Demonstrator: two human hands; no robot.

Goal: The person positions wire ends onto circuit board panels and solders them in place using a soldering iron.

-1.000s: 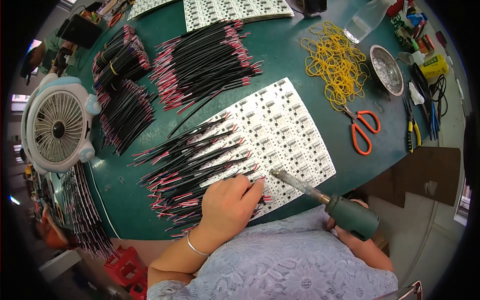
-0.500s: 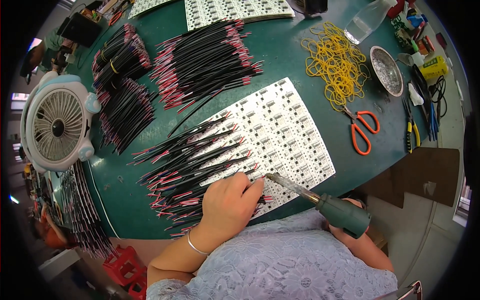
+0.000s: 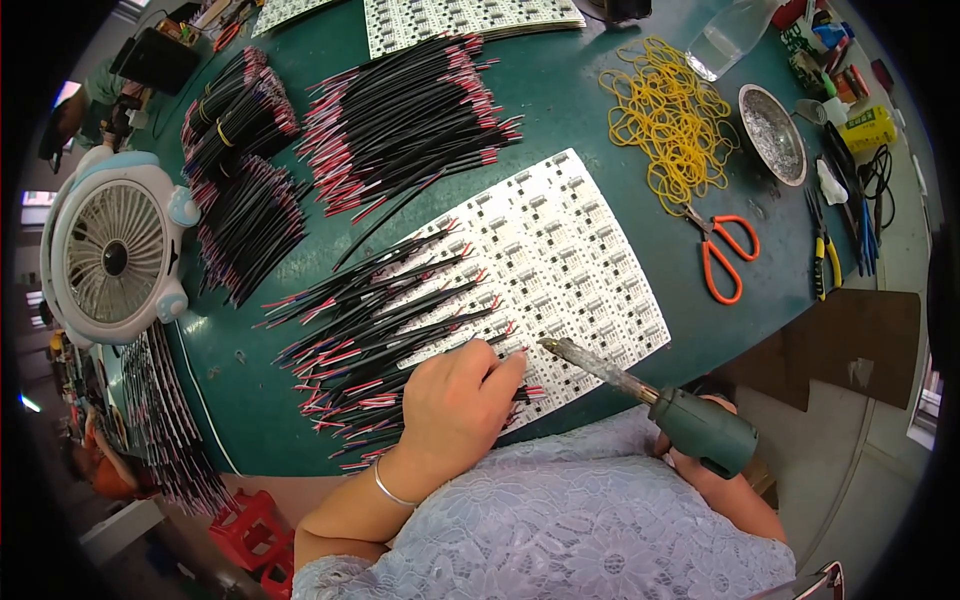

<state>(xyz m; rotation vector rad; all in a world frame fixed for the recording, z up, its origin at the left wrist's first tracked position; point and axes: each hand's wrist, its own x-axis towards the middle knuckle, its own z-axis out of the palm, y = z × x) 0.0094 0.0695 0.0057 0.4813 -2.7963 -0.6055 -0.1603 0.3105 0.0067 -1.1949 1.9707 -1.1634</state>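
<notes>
A white circuit board panel lies on the green table, with rows of black wires with red and white ends reaching across its left side. My left hand rests over the near part of these wires, thumb and fingers pinched together at a red wire end above the board. My right hand, mostly hidden behind the green handle, is closed round a soldering iron. The iron's tip points left over the board, a little to the right of my left fingertips and apart from them.
Further back lie a large wire pile and banded wire bundles. A fan stands at the left. On the right are yellow rubber bands, orange-handled scissors, a metal bowl, pliers and a clear bottle.
The soldering iron has drawn back to the right, its tip moving away from my left fingertips. My left hand stays almost where it was.
</notes>
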